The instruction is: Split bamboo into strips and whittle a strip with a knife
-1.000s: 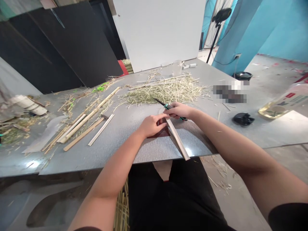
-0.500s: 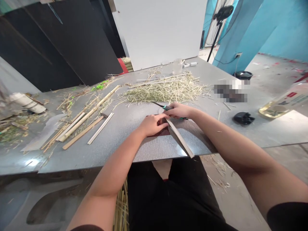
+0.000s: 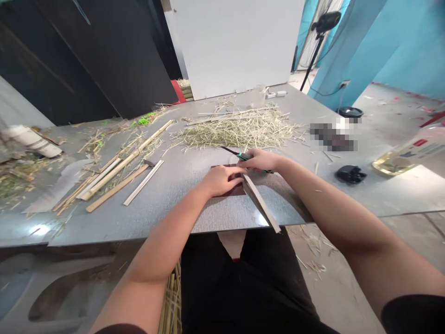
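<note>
My right hand (image 3: 262,160) is closed around the dark and teal handle of a knife (image 3: 231,150). Its narrow dark blade points left and away from me. Beside it, my left hand (image 3: 222,180) pinches the far end of a flat, pale wooden strip (image 3: 262,204). From there the strip slants toward me, reaching past the table's front edge. Under the left hand lies a dark reddish-brown pad (image 3: 234,191). The two hands nearly meet, and my fingers hide the strip's far end.
Beyond my hands spreads a heap of thin shavings (image 3: 239,130) on the grey table (image 3: 181,195). Left lie bamboo poles (image 3: 128,162), a small hammer (image 3: 120,188) and a white strip (image 3: 143,183). Right are a black object (image 3: 350,174) and a bottle of yellow liquid (image 3: 396,157).
The view has shifted slightly. Both hands keep nearly the same place and hold on the strip and the knife.
</note>
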The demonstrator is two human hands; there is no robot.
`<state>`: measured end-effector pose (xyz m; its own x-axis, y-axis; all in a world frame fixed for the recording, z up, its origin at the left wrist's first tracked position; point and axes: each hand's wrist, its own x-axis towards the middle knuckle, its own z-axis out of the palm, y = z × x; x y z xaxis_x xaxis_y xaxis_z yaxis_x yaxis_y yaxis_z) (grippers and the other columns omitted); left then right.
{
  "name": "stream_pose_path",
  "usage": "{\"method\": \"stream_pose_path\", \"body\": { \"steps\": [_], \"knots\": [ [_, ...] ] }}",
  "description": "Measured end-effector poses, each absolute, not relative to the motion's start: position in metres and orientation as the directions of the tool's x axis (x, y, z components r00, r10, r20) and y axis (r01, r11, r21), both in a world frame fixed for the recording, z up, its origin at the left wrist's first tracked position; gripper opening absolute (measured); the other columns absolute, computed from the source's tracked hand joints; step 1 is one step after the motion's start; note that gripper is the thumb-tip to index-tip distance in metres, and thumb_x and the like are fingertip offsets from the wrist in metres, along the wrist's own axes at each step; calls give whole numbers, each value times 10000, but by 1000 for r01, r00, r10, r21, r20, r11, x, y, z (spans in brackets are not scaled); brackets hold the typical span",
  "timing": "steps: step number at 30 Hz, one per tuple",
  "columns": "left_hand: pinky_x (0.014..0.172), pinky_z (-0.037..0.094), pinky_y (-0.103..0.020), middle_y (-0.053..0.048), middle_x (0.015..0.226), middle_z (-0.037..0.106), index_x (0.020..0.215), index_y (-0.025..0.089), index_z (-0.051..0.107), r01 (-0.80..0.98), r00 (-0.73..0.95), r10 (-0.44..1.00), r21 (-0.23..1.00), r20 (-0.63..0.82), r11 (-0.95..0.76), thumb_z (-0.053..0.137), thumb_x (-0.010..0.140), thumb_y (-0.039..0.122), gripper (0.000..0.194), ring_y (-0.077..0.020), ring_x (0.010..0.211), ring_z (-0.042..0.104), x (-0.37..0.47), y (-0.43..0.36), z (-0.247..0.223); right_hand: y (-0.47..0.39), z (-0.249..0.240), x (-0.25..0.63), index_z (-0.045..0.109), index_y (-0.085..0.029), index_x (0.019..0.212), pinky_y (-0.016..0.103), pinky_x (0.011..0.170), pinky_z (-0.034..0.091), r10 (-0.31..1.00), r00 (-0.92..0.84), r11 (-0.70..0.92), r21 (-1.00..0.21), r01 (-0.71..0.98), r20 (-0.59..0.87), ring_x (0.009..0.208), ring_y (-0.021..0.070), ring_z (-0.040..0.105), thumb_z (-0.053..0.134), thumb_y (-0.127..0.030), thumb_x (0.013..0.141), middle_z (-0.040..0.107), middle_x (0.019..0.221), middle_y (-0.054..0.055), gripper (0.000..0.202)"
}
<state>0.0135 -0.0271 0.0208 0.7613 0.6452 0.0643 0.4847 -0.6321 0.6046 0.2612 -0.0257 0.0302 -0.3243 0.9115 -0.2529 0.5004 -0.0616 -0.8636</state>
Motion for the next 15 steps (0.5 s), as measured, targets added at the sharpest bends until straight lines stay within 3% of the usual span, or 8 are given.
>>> {"method": "stream_pose_path", "body": {
  "steps": [4, 11, 15],
  "knots": [
    [760, 412, -279, -30, 885, 783, 1393, 339, 813, 459, 749, 650, 604, 132, -651, 653, 1035, 528, 435, -125, 752, 629, 13, -28, 20, -23, 28, 263, 710, -143, 911, 232, 476, 290, 916, -327, -43, -867, 497, -232, 537, 57, 404, 822, -526, 871, 485, 636, 4, 401],
    [795, 430, -281, -11, 898, 763, 1556, 398, 697, 459, 772, 622, 565, 128, -686, 730, 988, 621, 611, -132, 790, 644, 13, -28, 22, -22, 28, 266, 458, -168, 765, 229, 484, 224, 902, -336, -156, -931, 331, -271, 563, 34, 296, 874, -647, 843, 365, 649, -15, 639],
    [855, 463, -296, -21, 949, 797, 1505, 403, 741, 470, 779, 611, 513, 143, -719, 701, 1015, 544, 512, -143, 842, 669, 15, -27, 17, -24, 30, 264, 507, -165, 784, 228, 483, 255, 905, -327, -132, -909, 395, -273, 568, 44, 333, 875, -629, 837, 382, 648, -9, 594]
  ]
}}
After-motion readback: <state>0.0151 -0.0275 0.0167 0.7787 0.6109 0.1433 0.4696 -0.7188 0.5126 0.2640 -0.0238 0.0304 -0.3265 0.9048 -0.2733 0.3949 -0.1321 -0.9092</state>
